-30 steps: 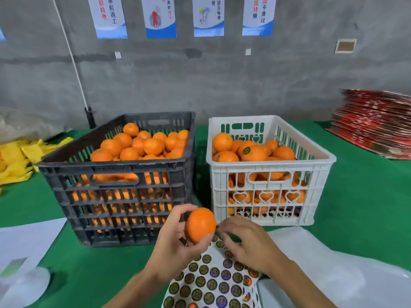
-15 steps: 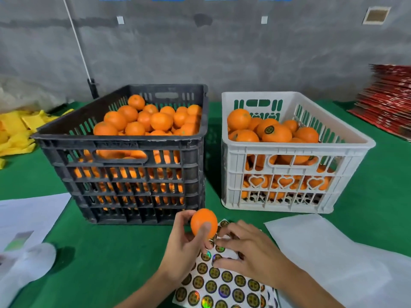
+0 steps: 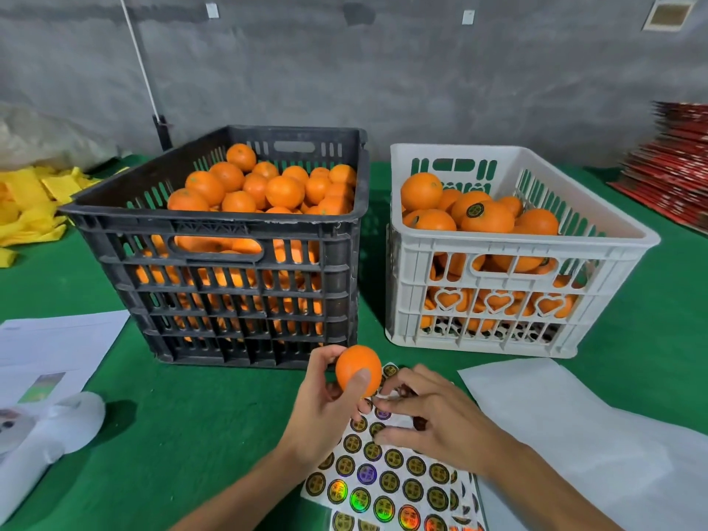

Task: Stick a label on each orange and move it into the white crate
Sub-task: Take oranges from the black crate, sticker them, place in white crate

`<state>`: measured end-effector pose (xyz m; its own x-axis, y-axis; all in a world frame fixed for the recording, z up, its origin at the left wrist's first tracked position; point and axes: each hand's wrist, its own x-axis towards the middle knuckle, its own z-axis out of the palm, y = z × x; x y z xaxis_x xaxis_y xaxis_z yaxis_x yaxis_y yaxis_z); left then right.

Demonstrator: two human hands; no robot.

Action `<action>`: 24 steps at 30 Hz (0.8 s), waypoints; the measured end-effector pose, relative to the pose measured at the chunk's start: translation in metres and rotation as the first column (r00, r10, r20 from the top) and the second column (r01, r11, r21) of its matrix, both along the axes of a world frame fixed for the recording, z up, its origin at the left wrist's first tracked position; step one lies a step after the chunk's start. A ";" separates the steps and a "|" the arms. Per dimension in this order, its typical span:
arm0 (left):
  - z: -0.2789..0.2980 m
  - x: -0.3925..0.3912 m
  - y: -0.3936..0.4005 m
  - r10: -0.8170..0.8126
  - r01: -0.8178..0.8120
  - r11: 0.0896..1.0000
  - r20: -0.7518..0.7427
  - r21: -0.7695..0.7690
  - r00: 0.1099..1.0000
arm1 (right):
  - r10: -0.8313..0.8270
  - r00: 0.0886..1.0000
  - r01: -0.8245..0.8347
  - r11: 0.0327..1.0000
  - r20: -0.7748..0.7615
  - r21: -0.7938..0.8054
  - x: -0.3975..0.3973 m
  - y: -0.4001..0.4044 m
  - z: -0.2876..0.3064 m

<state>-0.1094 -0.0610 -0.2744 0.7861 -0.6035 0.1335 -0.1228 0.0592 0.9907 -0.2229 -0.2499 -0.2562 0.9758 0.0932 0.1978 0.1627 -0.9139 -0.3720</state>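
My left hand (image 3: 325,406) grips one orange (image 3: 356,367) just in front of the black crate (image 3: 237,297), which is full of unlabelled oranges (image 3: 268,187). My right hand (image 3: 436,419) lies on the sheet of round holographic labels (image 3: 387,480), its fingertips bent down at the sheet's far end right beside the held orange; whether a label is pinched I cannot tell. The white crate (image 3: 517,239) stands to the right, partly filled with oranges, one showing a dark round label (image 3: 475,210).
Green cloth covers the table. White backing paper (image 3: 582,427) lies at the right front, printed papers and a white roll (image 3: 57,419) at the left. Yellow bags (image 3: 30,208) lie far left, a red stack of flat cartons (image 3: 678,162) far right.
The view has tilted down and come closer to the crates. My left hand lowered the orange toward the label sheet, and my right hand's fingers closed in on the sheet's far end.
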 end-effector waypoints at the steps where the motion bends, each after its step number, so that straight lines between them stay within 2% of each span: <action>1: 0.000 0.000 0.000 -0.002 0.002 1.000 0.000 -0.002 1.000 | 0.001 1.000 -0.001 1.000 0.006 0.018 0.001 0.000 -0.001; 4: 0.000 0.000 0.000 -0.004 0.004 1.000 0.006 -0.014 1.000 | 0.003 0.999 -0.005 0.999 0.036 0.036 0.004 0.000 -0.001; 11: 0.000 0.001 0.000 0.005 -0.005 1.000 0.020 -0.008 1.000 | 0.076 0.994 -0.071 0.996 0.079 -0.059 0.003 0.000 0.001; 18: 0.000 0.001 0.000 0.011 -0.011 1.000 0.013 -0.017 1.000 | 0.105 0.979 -0.049 0.952 0.174 -0.301 -0.002 0.011 0.010; 20: -0.002 0.002 -0.001 0.016 -0.016 1.000 -0.004 -0.017 1.000 | 0.043 0.985 -0.006 0.977 0.166 -0.214 -0.001 0.012 0.007; 22: -0.003 0.003 -0.001 0.020 -0.020 1.000 -0.018 -0.015 1.000 | -0.140 0.983 0.126 0.985 0.119 0.113 0.002 0.011 0.005; 24: -0.003 0.004 -0.002 0.016 -0.017 1.000 -0.016 -0.013 1.000 | -0.361 0.926 0.285 0.859 0.109 0.426 0.009 0.008 0.005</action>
<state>-0.1049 -0.0630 -0.2779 0.7980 -0.5888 0.1284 -0.1077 0.0703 0.9917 -0.2143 -0.2424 -0.2511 0.8812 -0.3445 0.3238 -0.0177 -0.7084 -0.7056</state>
